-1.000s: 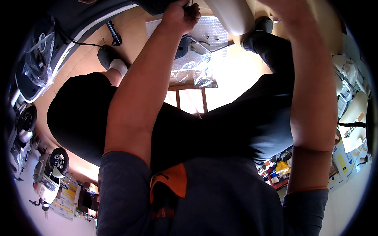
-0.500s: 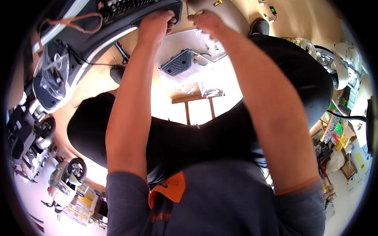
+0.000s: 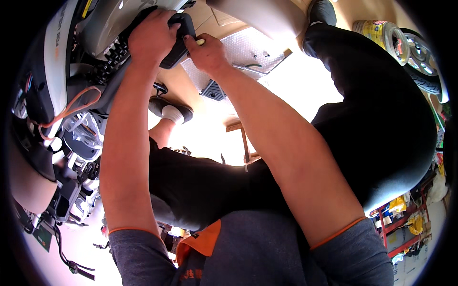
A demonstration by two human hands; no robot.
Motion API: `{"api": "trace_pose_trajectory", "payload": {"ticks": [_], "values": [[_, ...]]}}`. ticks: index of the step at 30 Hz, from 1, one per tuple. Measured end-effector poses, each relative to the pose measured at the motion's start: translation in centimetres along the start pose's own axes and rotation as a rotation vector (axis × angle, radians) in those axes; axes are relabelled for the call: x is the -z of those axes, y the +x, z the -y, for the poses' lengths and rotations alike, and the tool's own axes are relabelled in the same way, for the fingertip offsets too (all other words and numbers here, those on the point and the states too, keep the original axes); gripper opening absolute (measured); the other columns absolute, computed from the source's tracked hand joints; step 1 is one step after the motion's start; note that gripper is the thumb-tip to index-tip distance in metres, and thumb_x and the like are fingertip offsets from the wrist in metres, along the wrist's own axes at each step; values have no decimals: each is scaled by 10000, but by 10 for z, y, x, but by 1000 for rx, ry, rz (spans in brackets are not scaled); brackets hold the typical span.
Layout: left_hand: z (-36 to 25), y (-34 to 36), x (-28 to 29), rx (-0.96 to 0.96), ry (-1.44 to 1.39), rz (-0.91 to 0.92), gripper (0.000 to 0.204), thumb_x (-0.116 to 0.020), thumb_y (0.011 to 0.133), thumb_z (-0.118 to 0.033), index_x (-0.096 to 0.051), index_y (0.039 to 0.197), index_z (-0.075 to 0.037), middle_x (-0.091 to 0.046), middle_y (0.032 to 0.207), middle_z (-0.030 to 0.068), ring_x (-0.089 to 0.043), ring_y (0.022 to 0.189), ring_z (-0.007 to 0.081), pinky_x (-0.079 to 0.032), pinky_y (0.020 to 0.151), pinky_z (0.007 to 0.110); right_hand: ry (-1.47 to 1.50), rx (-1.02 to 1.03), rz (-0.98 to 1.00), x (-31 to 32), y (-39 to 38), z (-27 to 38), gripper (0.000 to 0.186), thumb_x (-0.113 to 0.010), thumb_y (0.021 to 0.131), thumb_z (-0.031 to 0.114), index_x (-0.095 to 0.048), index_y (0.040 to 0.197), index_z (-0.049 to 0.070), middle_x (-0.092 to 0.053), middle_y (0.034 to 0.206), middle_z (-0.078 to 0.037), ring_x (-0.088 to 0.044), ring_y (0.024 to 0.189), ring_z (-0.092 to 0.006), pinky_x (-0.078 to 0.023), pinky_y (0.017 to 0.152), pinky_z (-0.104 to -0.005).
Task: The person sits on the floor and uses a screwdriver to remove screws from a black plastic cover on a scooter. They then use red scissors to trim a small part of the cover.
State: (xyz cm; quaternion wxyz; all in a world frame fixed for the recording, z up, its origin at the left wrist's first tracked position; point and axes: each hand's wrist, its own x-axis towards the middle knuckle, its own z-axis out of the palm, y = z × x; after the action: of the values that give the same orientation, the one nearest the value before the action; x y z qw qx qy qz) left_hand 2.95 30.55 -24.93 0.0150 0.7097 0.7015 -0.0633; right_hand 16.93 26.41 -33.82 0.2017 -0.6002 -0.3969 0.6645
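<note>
- person sits with knees spread, both forearms reaching up and forward to a scooter (image 3: 102, 28) at upper left.
- left hand (image 3: 151, 40): fingers bent over the upper left side of a black panel (image 3: 177, 46); the hand hides its own fingertips, so cannot tell whether it grips or only presses.
- right hand (image 3: 207, 53): closed around a small item with a pale yellow end (image 3: 200, 42), at the panel's right edge; most of the item is hidden in the fist.
- panel: between the 2 hands, against the scooter's lower edge, tilted, above the floor.
- left of the left hand: black coil spring (image 3: 112, 59); lower, a brown cord (image 3: 71, 108) in a loop.
- beyond the right forearm: bubble wrap (image 3: 243, 43) on the floor, bearing 2 small dark pieces (image 3: 255, 56) and a metal rod (image 3: 248, 69). ribbed dark part (image 3: 213, 90) near its lower edge, partly behind the forearm.
- far right: clear round container (image 3: 381, 35) beside a wheel (image 3: 423, 57).
</note>
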Motion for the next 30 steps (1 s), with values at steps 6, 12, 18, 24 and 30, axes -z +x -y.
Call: {"api": "trace_pose_trajectory", "payload": {"ticks": [6,12,18,24,30], "values": [[-2,-3,-16,134,-106,-36,332,-683,942,-383,-722,1244,-250,-750,1154,56,-706,1053,332,-575,855,437,-209,61,42,8,3,9,562,-642,924,568,-756,1107,49,-748,1049,-259,-702,1065,-429,-543,964,-476],[-9,4,-16,164,-43,-33,315,-682,935,-384,-726,1218,-253,-754,1100,54,-718,1006,334,-580,811,458,-128,119,100,11,15,-1,565,-648,928,569,-750,1065,31,-751,987,-257,-712,1014,-437,-556,922,-477],[-6,-8,-14,109,-193,-178,301,-694,941,-329,-723,1206,-190,-747,1097,99,-710,996,356,-574,823,454,-96,101,122,5,19,-1,603,-697,893,570,-729,1084,-2,-751,975,-260,-723,1014,-411,-563,912,-449],[-32,-77,-27,450,-792,-435,245,-681,971,-245,-679,1099,-36,-689,982,125,-681,806,233,-568,739,341,-49,110,226,10,37,-21,663,-828,805,466,-671,1246,-3,-758,1033,-227,-734,1028,-340,-568,906,-412],[-74,-110,-51,1429,-2236,69,228,-634,1061,-335,-642,1061,-108,-661,920,18,-644,850,174,-527,778,340,-113,150,173,19,22,0,626,-901,767,280,-658,1276,6,-759,1055,-207,-749,978,-309,-587,856,-373]]}}
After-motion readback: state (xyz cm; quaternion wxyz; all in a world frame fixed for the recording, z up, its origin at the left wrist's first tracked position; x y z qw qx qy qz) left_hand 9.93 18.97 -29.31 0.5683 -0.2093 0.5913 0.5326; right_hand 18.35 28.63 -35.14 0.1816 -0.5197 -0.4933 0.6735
